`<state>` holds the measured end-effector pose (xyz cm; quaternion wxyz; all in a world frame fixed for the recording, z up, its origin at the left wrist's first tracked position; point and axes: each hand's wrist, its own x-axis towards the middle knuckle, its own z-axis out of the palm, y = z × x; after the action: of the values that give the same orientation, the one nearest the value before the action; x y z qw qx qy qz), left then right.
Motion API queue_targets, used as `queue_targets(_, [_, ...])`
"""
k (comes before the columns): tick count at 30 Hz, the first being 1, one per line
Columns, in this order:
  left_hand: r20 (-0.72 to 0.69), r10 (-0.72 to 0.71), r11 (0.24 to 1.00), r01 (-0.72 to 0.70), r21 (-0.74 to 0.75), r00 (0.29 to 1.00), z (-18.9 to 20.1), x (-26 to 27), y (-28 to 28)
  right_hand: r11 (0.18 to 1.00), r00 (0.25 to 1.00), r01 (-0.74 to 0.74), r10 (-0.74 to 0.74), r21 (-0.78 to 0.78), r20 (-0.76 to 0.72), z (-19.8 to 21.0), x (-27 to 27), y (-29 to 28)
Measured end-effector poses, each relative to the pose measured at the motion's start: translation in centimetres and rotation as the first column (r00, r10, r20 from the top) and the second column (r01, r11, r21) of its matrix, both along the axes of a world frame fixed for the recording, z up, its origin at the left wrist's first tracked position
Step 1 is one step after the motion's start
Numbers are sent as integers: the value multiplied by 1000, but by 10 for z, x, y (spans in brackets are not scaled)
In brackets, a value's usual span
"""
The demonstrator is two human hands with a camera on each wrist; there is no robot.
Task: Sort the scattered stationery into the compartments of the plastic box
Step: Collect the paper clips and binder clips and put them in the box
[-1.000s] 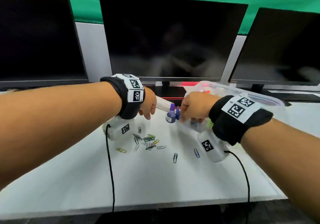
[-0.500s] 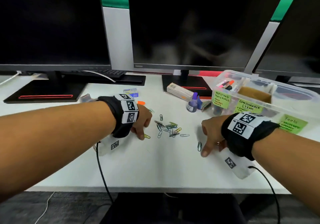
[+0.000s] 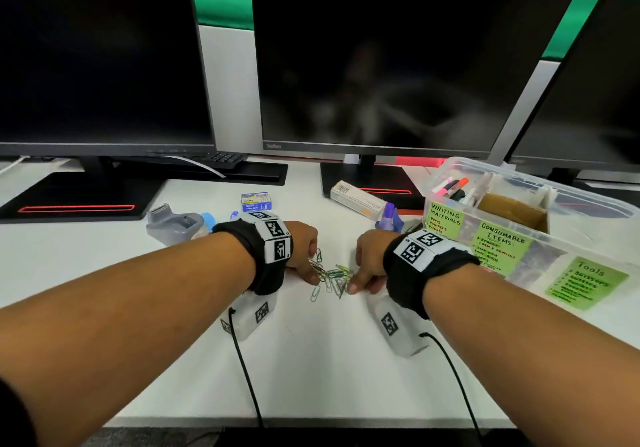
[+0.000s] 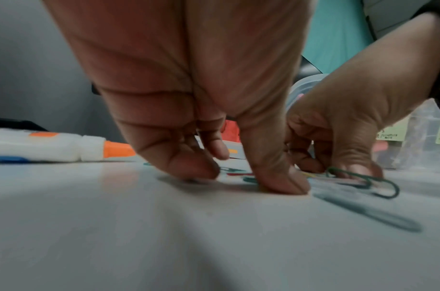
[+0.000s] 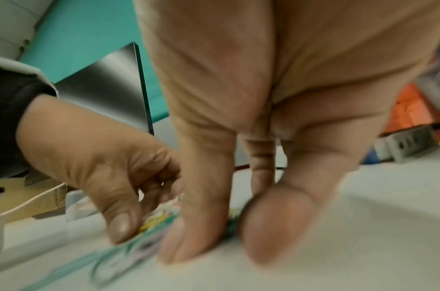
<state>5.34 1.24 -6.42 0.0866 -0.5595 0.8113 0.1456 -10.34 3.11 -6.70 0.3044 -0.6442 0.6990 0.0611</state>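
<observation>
Several coloured paper clips [image 3: 330,278] lie bunched in a small pile on the white table. My left hand [image 3: 311,275] presses its fingertips down at the pile's left edge. My right hand [image 3: 358,284] presses down at its right edge. In the left wrist view the left hand [image 4: 238,177] has thumb and finger on the table, with a green paper clip [image 4: 363,179] under the right hand's thumb. The blurred right wrist view shows the right hand [image 5: 234,242] astride the paper clips [image 5: 129,254]. The clear plastic box [image 3: 502,242], labelled in green, stands at the right.
A grey stapler [image 3: 173,226], a glue bottle [image 4: 64,145], a blue staples box [image 3: 255,201], a white carton [image 3: 356,199] and a purple bottle [image 3: 389,216] lie behind the hands. Markers [image 3: 453,187] stand in the box's writing compartment. Three monitors line the back.
Both hands have slid inward across the table towards each other. The paper clips, spread out before, now lie gathered in a tight pile between the fingertips.
</observation>
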Motion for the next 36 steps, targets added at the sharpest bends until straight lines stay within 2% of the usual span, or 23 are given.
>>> queue_targets(3, [-2,50,996,-50,-80,999,2,11,1,993,999,-51,49,-103,-20,6,16,-11])
queue_targets(5, [54,111,989,-105,-102,992,4,21,2,972,982,-144,118,-185,-146,14,26,-18])
queue_targets(8, [184,117,991,-102,-91,976,2,33,1,931,934,-255,167,-261,-317,19,36,-28])
queue_targets(11, [214,81,996,-71,-54,974,-9,37,5,907,871,-376,276,-189,-405,15,49,-28])
queue_targets(14, [203,18,998,-6,-56,979,-16,30,14,871,817,-480,401,-104,-415,11,57,-23])
queue_targets(19, [229,-56,995,73,-66,972,-12,21,21,818,756,-572,500,-56,-423,11,51,-7])
queue_targets(22, [222,-41,996,59,-73,974,-9,18,20,823,795,-556,486,-118,-363,15,35,8])
queue_targets(25, [159,1,995,15,-98,987,-5,14,15,883,873,-434,365,-177,-324,19,22,15])
queue_targets(28, [154,13,998,-2,-68,988,-1,7,12,911,857,-401,336,-96,-390,16,19,22])
queue_targets(31, [185,-61,997,68,-28,981,-1,1,17,887,829,-456,394,-71,-398,13,22,32])
queue_targets(34, [168,-148,987,156,-33,975,1,-2,27,883,861,-457,409,-108,-303,16,20,36])
queue_targets(36, [150,-182,981,189,-35,972,3,-1,31,899,886,-412,357,-148,-296,18,14,34])
